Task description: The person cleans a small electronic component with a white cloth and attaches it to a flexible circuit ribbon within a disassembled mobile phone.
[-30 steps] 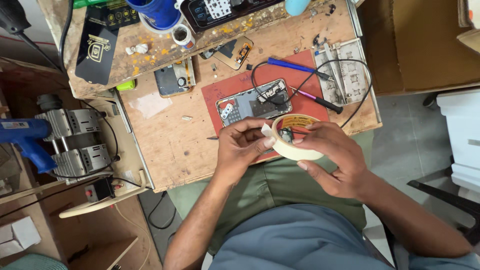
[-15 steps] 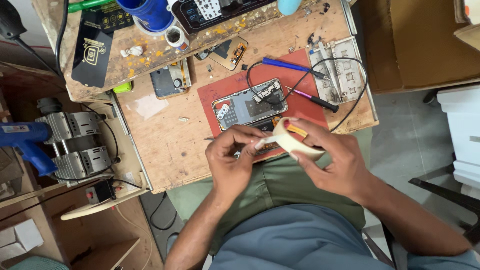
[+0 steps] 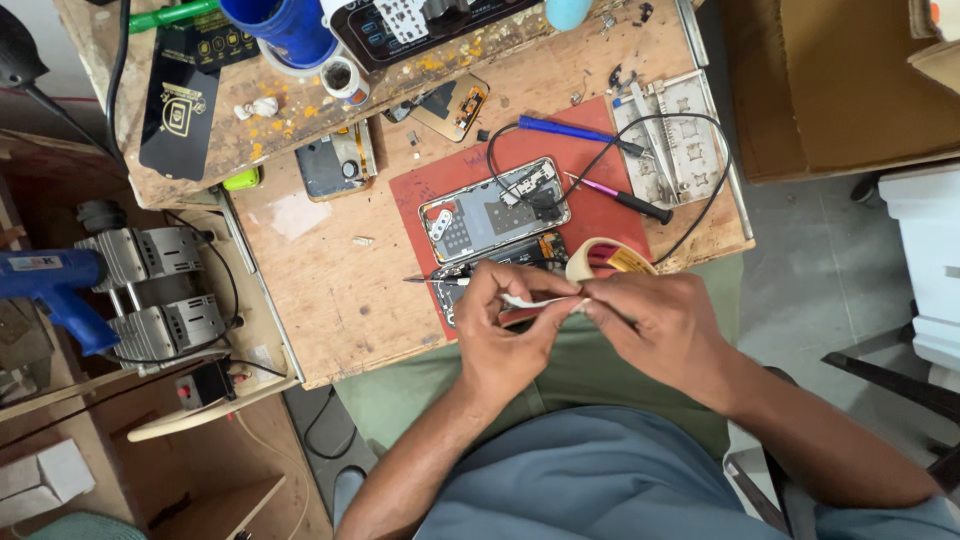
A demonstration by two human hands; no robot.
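A strip of tape point(image 3: 540, 299) is pinched between left hand point(image 3: 505, 330) and right hand point(image 3: 660, 325) (roll point(image 3: 600, 262) alongside); the opened phone point(image 3: 493, 210) lies untaped.

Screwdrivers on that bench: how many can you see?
2. A blue-handled screwdriver lies at the red mat's top edge; a purple-and-black screwdriver lies right of the opened phone. Others may hide among the clutter.

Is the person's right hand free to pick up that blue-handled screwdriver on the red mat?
Probably not right away: the right hand pinches a tape strip with the left hand. The path to the blue-handled screwdriver looks unobstructed.
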